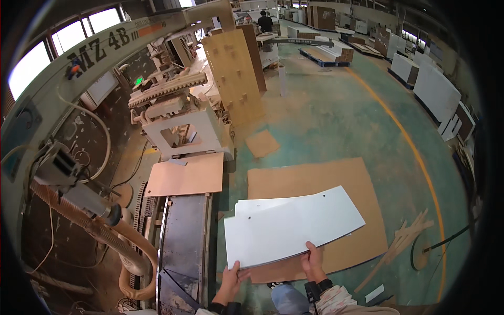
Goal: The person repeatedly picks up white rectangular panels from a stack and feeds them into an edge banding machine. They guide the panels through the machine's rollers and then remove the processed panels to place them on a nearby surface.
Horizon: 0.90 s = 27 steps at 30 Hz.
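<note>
A long white panel [294, 228] with small dark holes near its far edge is held low in front of me. My left hand [231, 279] grips its near left corner, thumb on top and fingers beneath. Farther right along the near edge, my right hand [313, 260] holds it the same way. More white edges show behind the panel's far side, so other panels lie under or just behind it; whether they are in my hands I cannot tell. Below is a brown cardboard sheet [325, 176] on the floor.
Left of me runs a machine bed [182, 231] with a pinkish-brown board [191, 176] across its far end. A thick ribbed hose [128, 254] hangs beside it. Wood strips [404, 239] lie on the right. Upright yellow board [236, 73] stands ahead; a person [265, 22] is far off.
</note>
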{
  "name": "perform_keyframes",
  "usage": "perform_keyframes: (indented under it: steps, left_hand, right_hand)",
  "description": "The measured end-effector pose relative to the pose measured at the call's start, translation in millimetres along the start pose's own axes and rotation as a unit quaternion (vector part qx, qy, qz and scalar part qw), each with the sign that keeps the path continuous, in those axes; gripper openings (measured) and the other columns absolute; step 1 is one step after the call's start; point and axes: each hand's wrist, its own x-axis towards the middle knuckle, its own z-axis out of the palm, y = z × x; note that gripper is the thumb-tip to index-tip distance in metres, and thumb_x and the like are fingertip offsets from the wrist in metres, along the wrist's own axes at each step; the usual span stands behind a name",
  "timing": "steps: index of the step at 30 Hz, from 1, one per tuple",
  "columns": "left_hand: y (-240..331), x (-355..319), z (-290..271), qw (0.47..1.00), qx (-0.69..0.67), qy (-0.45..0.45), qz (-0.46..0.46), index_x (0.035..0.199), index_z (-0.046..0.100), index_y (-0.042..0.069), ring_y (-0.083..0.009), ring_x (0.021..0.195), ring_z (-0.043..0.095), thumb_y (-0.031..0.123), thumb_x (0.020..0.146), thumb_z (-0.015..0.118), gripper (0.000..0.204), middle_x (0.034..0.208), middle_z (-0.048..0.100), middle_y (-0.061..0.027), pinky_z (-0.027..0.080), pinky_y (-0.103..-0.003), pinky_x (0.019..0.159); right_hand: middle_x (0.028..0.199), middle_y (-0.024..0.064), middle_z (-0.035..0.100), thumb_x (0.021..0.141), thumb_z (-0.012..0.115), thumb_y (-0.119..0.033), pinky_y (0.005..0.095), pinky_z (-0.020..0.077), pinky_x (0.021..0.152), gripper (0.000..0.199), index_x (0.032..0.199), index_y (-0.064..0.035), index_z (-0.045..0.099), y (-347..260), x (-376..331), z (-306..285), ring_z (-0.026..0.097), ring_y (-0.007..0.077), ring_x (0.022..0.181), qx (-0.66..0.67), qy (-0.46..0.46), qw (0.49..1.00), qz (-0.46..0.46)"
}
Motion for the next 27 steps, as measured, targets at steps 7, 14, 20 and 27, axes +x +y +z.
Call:
perform_keyframes:
  steps: [7, 14, 20, 27]
  left_hand:
    - [26.8, 84.8, 26.7, 0.997, 0.068, -0.038, 0.005, 0.111, 0.038, -0.003, -0.0303, 0.080, 0.063, 0.020, 0.087, 0.056, 0.038, 0.097, 0.056, -0.0188, 0.056, -0.037, 0.065]
    - [1.8, 101.2, 15.7, 0.973, 0.141, 0.171, 0.062, 0.135, 0.002, 0.010, -0.0295, 0.066, 0.064, 0.019, 0.087, 0.056, 0.073, 0.080, 0.058, -0.0199, 0.054, -0.035, 0.055]
    - [-41.0, 20.3, -40.3, 0.987, 0.003, 0.150, 0.058, 0.134, -0.004, 0.006, -0.0245, 0.059, 0.060, 0.023, 0.086, 0.057, 0.079, 0.075, 0.057, -0.0169, 0.052, -0.037, 0.055]
    - [-144.7, -102.1, -148.3, 0.916, -0.369, -0.134, -0.087, 0.096, 0.054, 0.012, -0.0192, 0.061, 0.053, 0.056, 0.087, 0.024, 0.054, 0.079, 0.055, -0.0042, 0.040, -0.025, 0.047]
  right_hand:
    - [0.095, 0.0127, 0.059, 0.087, 0.051, -0.017, 0.0398, 0.0532, 0.073, 0.025, 0.106, -0.0005, 0.049, -1.1, 42.3, -9.4, 0.061, 0.0280, 0.085, -0.046, -0.030, 0.991, 0.125]
    - [0.092, 0.0203, 0.061, 0.091, 0.031, -0.052, 0.0416, 0.0548, 0.066, 0.060, 0.110, 0.0036, 0.042, -10.0, 75.9, -25.8, 0.063, 0.0334, 0.077, -0.360, -0.088, 0.873, 0.317]
    - [0.119, 0.0235, 0.046, 0.088, 0.035, -0.056, 0.0434, 0.0422, 0.087, 0.069, 0.126, 0.0013, 0.032, -6.1, 61.5, -11.9, 0.049, 0.0349, 0.106, -0.325, -0.168, 0.866, 0.342]
    - [0.126, 0.0227, 0.043, 0.090, 0.033, -0.053, 0.0431, 0.0395, 0.090, 0.069, 0.128, 0.0039, 0.031, 89.5, 8.1, 64.8, 0.049, 0.0337, 0.107, -0.542, -0.383, 0.549, 0.508]
